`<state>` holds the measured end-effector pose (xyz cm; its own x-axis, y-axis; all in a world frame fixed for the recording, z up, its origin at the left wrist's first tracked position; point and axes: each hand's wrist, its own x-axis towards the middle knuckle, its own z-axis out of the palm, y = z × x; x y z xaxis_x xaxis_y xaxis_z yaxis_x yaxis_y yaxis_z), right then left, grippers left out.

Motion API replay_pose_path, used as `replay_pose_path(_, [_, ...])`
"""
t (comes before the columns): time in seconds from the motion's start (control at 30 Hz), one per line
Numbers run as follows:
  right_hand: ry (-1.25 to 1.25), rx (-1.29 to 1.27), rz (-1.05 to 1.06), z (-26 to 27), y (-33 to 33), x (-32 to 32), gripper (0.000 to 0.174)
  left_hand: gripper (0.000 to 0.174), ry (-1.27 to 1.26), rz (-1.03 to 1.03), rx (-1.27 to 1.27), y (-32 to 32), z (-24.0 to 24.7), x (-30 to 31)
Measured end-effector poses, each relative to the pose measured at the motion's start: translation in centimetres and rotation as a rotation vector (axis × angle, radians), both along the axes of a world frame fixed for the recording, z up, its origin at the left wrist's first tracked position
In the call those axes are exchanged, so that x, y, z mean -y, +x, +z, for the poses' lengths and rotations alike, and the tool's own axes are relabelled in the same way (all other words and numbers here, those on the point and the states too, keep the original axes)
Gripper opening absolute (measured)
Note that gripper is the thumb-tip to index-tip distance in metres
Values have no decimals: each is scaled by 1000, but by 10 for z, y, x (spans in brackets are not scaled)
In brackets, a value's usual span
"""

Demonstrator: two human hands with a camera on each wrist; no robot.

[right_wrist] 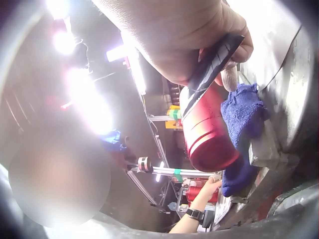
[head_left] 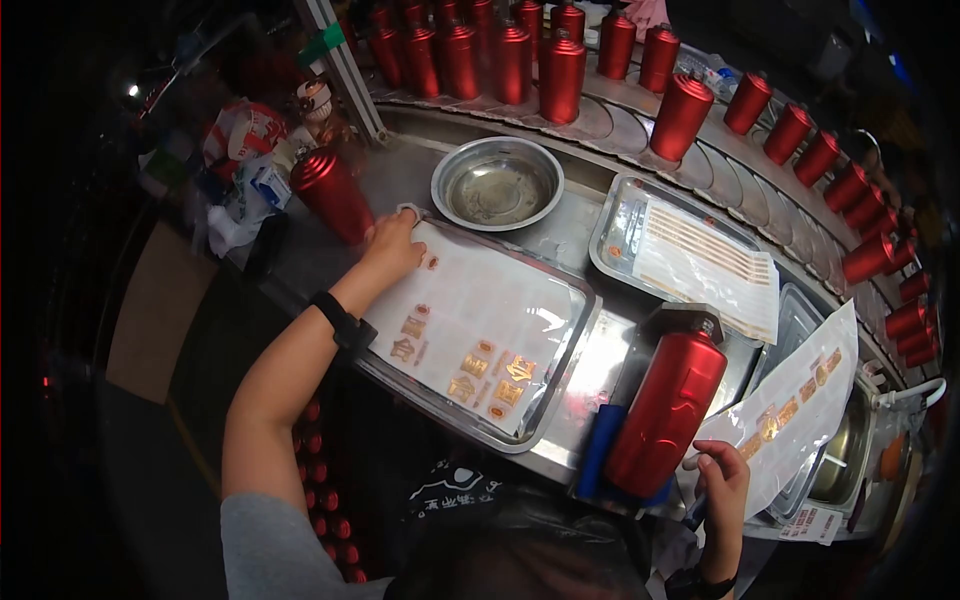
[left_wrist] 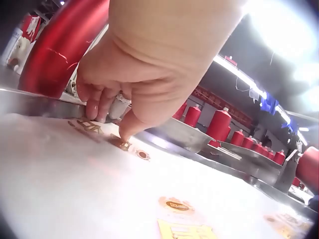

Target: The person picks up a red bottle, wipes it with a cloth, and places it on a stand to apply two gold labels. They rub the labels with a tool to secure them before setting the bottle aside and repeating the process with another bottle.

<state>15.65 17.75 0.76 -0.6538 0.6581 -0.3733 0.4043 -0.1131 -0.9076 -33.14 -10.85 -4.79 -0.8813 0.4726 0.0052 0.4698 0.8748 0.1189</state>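
My left hand (head_left: 393,250) reaches over the far left corner of a metal tray (head_left: 592,310), beside a standing red bottle (head_left: 325,190). In the left wrist view, the hand (left_wrist: 149,74) touches a gold decal (left_wrist: 119,143) on the white sheet (left_wrist: 99,184); something whitish (left_wrist: 119,106) is at its fingers, and whether they pinch anything cannot be seen. My right hand (head_left: 722,485) grips a dark, flat-looking tool (right_wrist: 214,64) beside a large red bottle (head_left: 672,405). This bottle lies tilted on a blue cloth (right_wrist: 243,119).
A steel bowl (head_left: 498,185) of liquid stands behind the tray. Another tray (head_left: 612,225) bears striped sheets (head_left: 700,265). A gold-printed sheet (head_left: 800,405) lies at the right, near my right hand. Several red bottles (head_left: 563,80) line a curved conveyor (head_left: 620,125) at the back.
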Motion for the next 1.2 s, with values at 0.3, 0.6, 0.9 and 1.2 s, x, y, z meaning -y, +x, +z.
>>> replay_pose_path(0.3, [11, -36, 9, -1, -4, 3, 22, 47, 74, 56, 164, -10, 21, -11])
replay_pose_path(0.6, [-11, -36, 11, 1, 1, 4, 23, 20, 309, 55, -32, -13, 18, 0])
replay_pose_path(0.9, [254, -142, 232, 8, 16, 22, 75, 37, 750, -280, 126, 110, 70, -19])
replay_pose_path(1.2, [864, -101, 355, 6, 6, 41, 89, 40, 1011, -471, 681, 242, 116, -85])
